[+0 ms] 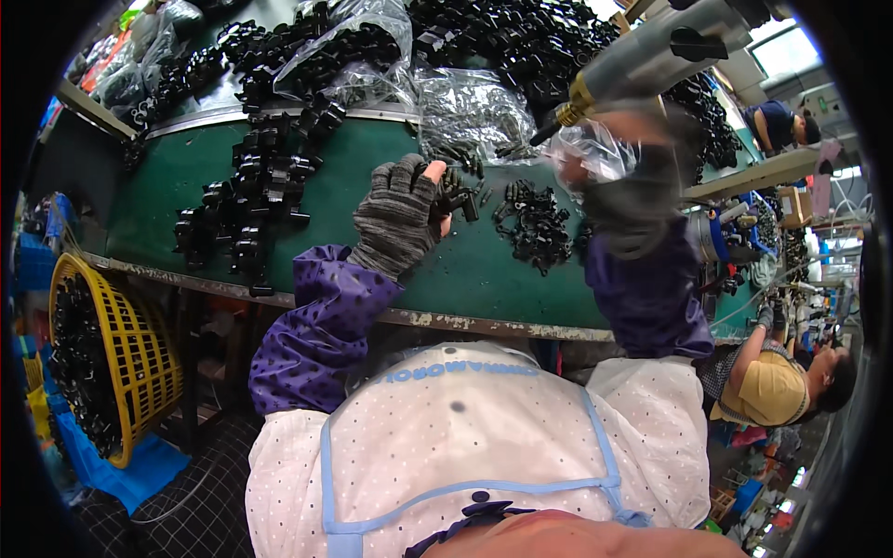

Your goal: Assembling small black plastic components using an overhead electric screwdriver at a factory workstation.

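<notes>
My left hand (395, 216), in a grey-striped glove with bare fingertips, is closed over the green bench. Thumb and fingers pinch a small black plastic part (458, 201). Just beyond it lie small dark pins or screws (456, 152) on a clear plastic bag (470, 107). My right hand (637, 181), gloved too, is raised at the right and smeared by motion, so its fingers do not show clearly. Above it hangs a power screwdriver (651, 56) with a brass-coloured collar and a dark bit. A pile of small black parts (535, 228) sits between my hands.
Larger black parts (246, 195) form a long heap on the left of the green bench (358, 149). More black parts (521, 37) are piled along the back. A yellow basket (139, 358) full of black pieces stands at the lower left. Another person (767, 381) works at the right.
</notes>
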Available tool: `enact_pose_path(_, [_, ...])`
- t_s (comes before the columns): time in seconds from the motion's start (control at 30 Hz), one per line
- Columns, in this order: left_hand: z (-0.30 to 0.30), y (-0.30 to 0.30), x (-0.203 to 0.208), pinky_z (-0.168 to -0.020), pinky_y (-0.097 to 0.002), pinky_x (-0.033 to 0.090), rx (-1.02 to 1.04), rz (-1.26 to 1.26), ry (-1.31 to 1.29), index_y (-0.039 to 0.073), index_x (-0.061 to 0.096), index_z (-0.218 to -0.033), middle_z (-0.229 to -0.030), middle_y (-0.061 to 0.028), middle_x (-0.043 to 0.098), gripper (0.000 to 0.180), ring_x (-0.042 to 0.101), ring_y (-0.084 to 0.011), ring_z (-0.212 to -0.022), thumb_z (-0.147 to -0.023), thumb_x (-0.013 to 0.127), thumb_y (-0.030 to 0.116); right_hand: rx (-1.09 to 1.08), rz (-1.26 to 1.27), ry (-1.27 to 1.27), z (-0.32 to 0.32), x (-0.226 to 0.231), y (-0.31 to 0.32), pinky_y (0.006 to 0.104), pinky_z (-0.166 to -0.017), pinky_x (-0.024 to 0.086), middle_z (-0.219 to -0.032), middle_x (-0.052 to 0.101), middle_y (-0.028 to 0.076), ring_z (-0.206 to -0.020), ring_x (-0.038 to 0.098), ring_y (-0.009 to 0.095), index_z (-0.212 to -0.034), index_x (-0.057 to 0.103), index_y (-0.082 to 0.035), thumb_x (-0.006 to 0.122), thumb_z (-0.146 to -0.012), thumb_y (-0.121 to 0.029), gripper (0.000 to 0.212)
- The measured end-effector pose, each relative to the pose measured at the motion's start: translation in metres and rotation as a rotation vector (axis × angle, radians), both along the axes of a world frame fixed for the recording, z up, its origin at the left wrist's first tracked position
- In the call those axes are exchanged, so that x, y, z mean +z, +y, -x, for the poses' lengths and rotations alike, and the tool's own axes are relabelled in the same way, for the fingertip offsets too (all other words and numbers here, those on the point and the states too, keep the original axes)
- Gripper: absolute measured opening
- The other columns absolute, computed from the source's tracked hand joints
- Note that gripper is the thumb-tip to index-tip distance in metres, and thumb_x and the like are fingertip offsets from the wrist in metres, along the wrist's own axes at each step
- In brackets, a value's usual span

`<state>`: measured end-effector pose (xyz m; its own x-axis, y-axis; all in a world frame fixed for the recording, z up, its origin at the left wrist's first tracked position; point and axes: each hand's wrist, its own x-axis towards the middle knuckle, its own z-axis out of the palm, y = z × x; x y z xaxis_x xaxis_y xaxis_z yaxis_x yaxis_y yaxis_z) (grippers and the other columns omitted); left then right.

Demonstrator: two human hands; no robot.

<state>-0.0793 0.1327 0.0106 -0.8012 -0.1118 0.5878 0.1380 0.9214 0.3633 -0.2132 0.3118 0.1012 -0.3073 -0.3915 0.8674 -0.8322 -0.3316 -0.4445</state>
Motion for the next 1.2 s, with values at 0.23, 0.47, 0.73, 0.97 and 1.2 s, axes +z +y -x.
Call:
enact_pose_path(0.23, [0.011, -0.011, -0.01, -0.081, -0.0414, 0.041, 0.051, -0.015, -0.025, 0.012, 0.048, -0.114, -0.107, -0.0145, 0.048, 0.061, 0.046, -0.0333, -0.096, -0.058, 0.07, 0.023, 0.067, -0.094, -0.35, 0.089, 0.045, -0.069, 0.0331, -0.065, 0.053, -0.096, 0.056, 0.015, -0.072, 0.061, 0.024, -0.111, 0.041, -0.002, 0.067, -0.076, -0.019, 0.046])
enact_pose_path(0.47, [0.022, -0.02, -0.013, -0.081, -0.0407, 0.042, 0.069, -0.063, 0.013, 0.012, 0.048, -0.113, -0.106, -0.0132, 0.049, 0.062, 0.047, -0.0321, -0.095, -0.056, 0.071, 0.022, 0.884, 0.154, -0.925, 0.026, 0.025, -0.092, 0.0471, -0.067, 0.052, -0.097, 0.053, 0.016, -0.082, 0.059, 0.034, -0.115, 0.04, -0.003, 0.065, -0.067, -0.01, 0.054])
enact_pose_path(0.73, [0.02, -0.015, -0.005, -0.079, -0.04, 0.042, -0.04, -0.111, 0.084, 0.01, 0.048, -0.112, -0.103, -0.0133, 0.05, 0.061, 0.048, -0.0315, -0.093, -0.055, 0.069, 0.018, 0.7, 0.078, -0.979, 0.019, 0.017, -0.083, 0.0369, -0.059, 0.053, -0.089, 0.052, 0.015, -0.071, 0.057, 0.028, -0.104, 0.044, -0.007, 0.067, -0.06, -0.008, 0.049])
enact_pose_path(0.97, [0.016, -0.006, -0.002, -0.08, -0.0406, 0.041, -0.018, -0.153, 0.022, 0.01, 0.047, -0.112, -0.102, -0.0141, 0.05, 0.058, 0.048, -0.0322, -0.092, -0.057, 0.066, 0.014, 0.583, 0.085, -0.963, 0.001, 0.026, -0.086, 0.0374, -0.061, 0.053, -0.092, 0.053, 0.016, -0.073, 0.058, 0.027, -0.111, 0.045, -0.006, 0.067, -0.061, -0.007, 0.055])
enact_pose_path(1.2, [0.013, 0.009, 0.004, -0.081, -0.0404, 0.04, -0.048, -0.137, -0.025, 0.01, 0.046, -0.112, -0.101, -0.0141, 0.049, 0.06, 0.047, -0.0325, -0.092, -0.056, 0.067, 0.016, 0.781, 0.264, -0.504, 0.082, -0.015, -0.078, 0.04, -0.062, 0.054, -0.096, 0.053, 0.019, -0.075, 0.061, 0.029, -0.115, 0.039, 0.002, 0.062, -0.073, -0.019, 0.053])
